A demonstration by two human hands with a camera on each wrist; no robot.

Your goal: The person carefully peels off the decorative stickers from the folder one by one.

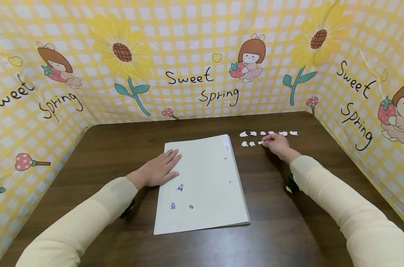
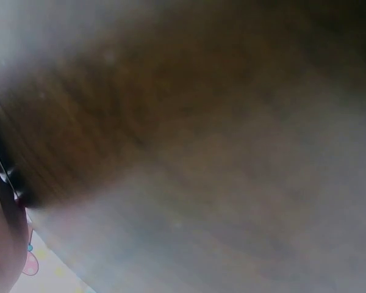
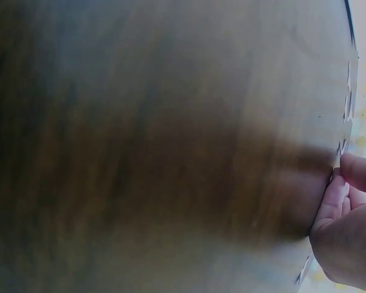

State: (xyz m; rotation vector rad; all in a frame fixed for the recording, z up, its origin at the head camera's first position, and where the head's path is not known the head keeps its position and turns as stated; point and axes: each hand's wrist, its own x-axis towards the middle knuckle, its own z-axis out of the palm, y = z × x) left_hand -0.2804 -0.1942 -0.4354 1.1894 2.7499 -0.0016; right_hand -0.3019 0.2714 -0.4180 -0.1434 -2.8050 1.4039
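Observation:
My left hand [image 1: 156, 168] lies flat with spread fingers on the left edge of a cream paper folder [image 1: 205, 167]. Three small purple stickers, among them a rounded one [image 1: 173, 205] and a squarish one [image 1: 191, 207], sit on the folder's lower left. To the right of the folder, my right hand [image 1: 278, 145] pinches a small white cut-out sticker [image 1: 260, 142] at the table between thumb and fingertips. In the right wrist view, the right hand [image 3: 348, 207] shows its thumb and forefinger meeting low at the tabletop.
Several white cut-out stickers [image 1: 253, 133] form two rows on the brown table [image 1: 122, 141]; the right hand partly covers them. The folder has a barcode label [image 1: 226, 144] and two holes along its right side. A yellow checked cloth [image 1: 188, 48] surrounds the table's back and sides.

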